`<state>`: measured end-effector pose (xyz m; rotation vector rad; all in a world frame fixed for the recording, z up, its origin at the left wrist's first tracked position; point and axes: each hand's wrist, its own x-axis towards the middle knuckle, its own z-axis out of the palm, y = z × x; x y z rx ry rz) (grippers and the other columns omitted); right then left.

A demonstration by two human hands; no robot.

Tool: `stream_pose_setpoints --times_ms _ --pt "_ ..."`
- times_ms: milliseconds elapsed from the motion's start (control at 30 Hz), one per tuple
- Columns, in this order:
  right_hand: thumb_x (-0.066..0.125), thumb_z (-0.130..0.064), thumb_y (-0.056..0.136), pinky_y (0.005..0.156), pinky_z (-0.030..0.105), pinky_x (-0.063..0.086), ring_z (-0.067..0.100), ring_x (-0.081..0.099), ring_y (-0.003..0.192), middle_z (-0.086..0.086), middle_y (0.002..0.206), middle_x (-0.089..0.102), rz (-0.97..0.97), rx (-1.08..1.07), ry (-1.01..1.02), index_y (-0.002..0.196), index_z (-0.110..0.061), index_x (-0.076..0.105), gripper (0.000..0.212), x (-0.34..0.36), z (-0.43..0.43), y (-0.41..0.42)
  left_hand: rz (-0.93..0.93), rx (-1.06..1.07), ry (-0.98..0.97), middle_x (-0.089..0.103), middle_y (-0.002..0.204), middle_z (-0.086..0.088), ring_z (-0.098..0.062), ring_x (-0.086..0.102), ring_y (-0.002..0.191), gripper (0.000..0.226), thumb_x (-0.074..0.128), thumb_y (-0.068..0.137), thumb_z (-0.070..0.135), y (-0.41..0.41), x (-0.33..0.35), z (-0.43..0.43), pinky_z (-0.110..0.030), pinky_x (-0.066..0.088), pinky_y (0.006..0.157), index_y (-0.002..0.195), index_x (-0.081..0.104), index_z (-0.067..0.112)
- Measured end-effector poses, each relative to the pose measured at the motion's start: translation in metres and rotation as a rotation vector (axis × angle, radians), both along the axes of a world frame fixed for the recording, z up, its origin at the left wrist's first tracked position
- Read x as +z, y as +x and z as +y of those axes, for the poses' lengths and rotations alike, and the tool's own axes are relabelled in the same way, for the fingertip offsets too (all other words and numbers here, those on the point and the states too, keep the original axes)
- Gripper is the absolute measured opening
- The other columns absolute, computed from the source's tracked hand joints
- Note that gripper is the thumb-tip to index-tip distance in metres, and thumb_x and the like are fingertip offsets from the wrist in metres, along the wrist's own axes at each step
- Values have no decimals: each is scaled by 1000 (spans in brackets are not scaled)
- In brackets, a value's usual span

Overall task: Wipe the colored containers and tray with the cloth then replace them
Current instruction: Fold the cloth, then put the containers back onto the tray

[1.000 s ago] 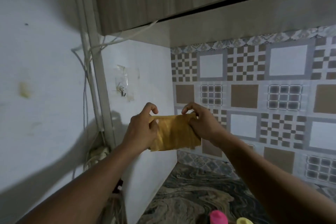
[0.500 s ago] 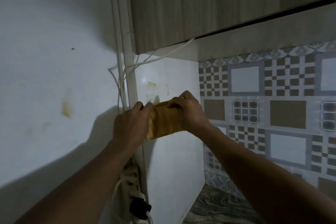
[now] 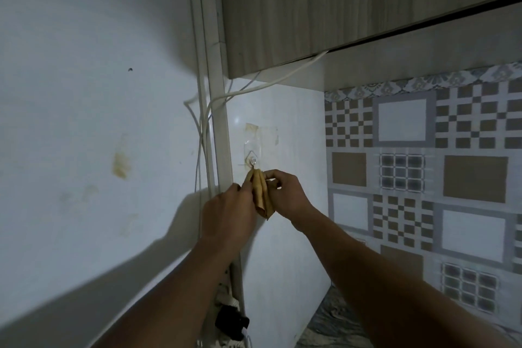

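Note:
A yellow cloth (image 3: 261, 192) hangs folded against the white side wall, its top corner touching a small clear adhesive hook (image 3: 253, 161). My left hand (image 3: 228, 212) pinches the cloth's left edge. My right hand (image 3: 285, 195) holds its right side with thumb and fingers. Both hands are raised in front of the wall. The colored containers and the tray are out of view.
A wooden wall cabinet (image 3: 339, 8) hangs above. White cables (image 3: 203, 133) run down a white trunking strip (image 3: 219, 121) left of the hook. A black plug and power strip (image 3: 231, 319) sit below. Patterned tiles (image 3: 423, 178) cover the right wall, and a marbled counter (image 3: 319, 328) lies beneath.
The view has tilted up and left, so the containers dropped out of sight. The cloth went from spread between my hands to bunched narrow, and its top now meets the hook.

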<state>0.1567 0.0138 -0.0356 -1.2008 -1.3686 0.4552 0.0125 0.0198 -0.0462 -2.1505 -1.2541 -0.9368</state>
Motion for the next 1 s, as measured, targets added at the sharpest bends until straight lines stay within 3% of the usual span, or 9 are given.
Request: stream_pose_setpoints --times_ms 67,167,333,467,700,833,1000 --pt "46 -4 97 55 18 48 8 63 62 8 83 71 88 82 -67 108 -17 70 29 -4 -12 0 -84 -78 -28 68 103 4 -18 69 82 28 49 101 34 2 -15 -3 -28 49 65 126 57 24" --pt "44 -8 97 64 30 50 16 65 77 12 93 72 101 90 -150 115 -26 66 33 -15 -24 6 -181 -142 -61 69 105 4 -16 68 82 34 45 101 39 5 -33 -15 -26 50 67 131 52 26" --pt "54 -7 94 63 31 51 18 68 79 10 101 73 38 19 -224 117 -26 64 32 -31 -44 22 -215 -102 -122 70 98 1 -19 68 80 42 43 100 37 8 -49 -36 -35 59 71 139 45 23" --pt "58 -10 94 65 32 52 19 69 81 8 103 73 -16 -33 -281 120 -23 63 30 -33 -68 37 -180 -87 -109 70 99 -2 -25 69 83 36 44 99 36 11 -46 -60 -29 43 63 132 48 21" --pt "56 -10 97 65 30 55 23 72 90 9 99 72 -175 -120 -322 117 -18 65 24 -21 -132 69 -164 -164 -109 71 90 0 -24 68 73 32 48 98 36 28 -42 -91 -33 54 61 125 52 20" --pt "56 -11 98 66 27 55 20 70 88 9 104 70 -249 -169 -422 119 -19 63 23 -34 -178 100 -109 -298 -192 71 100 1 -24 68 84 29 50 98 35 61 -51 -113 -30 46 64 124 52 24" --pt "55 -10 97 66 26 55 22 68 93 6 106 66 -291 -312 -570 119 -20 63 25 -84 -243 159 101 -532 -384 65 121 0 -25 64 101 31 51 97 31 127 -89 -149 -39 55 80 127 52 23"
